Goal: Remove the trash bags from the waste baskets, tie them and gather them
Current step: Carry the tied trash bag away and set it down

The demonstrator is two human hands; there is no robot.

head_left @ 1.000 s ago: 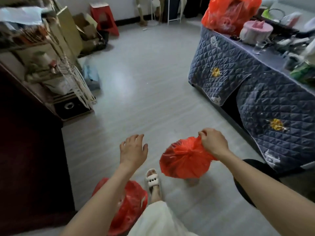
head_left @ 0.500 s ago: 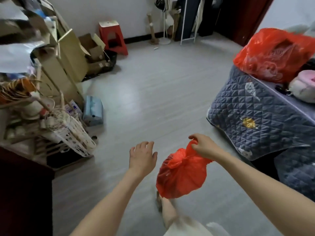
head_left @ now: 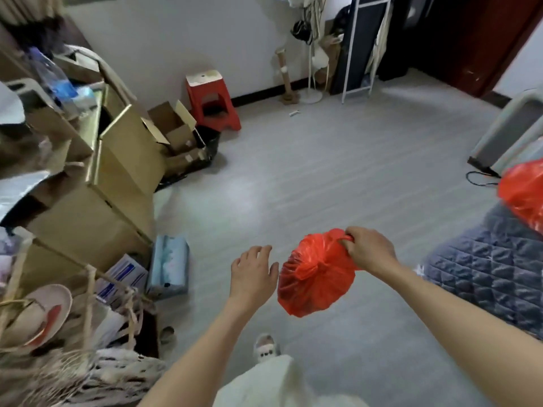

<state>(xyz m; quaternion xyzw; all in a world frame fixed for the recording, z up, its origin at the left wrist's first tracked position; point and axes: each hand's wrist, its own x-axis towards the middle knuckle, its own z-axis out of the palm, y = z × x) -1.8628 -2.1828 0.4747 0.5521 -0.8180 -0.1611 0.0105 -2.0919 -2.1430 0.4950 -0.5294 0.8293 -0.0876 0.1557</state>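
Observation:
A tied red trash bag (head_left: 314,277) hangs in the air over the grey floor, held by its knotted top. My right hand (head_left: 368,249) is shut on that knot. My left hand (head_left: 252,271) hovers just left of the bag, fingers apart and holding nothing, a small gap between it and the plastic. Another red bag (head_left: 526,195) sits on the blue quilted cover (head_left: 487,277) at the right edge. A black-lined waste basket (head_left: 210,142) stands by the cardboard boxes near the red stool.
Cardboard boxes (head_left: 117,171) and cluttered shelves crowd the left side, with a tissue pack (head_left: 167,265) on the floor beside them. A red stool (head_left: 210,104) stands at the far wall. A white rack (head_left: 361,48) and a dark red door are at the back right. My slippered foot (head_left: 266,346) is below.
The view has swung up and to the left as I walk forward. The red bag on the floor by my foot has dropped out of sight. My right hand still carries the tied bag.

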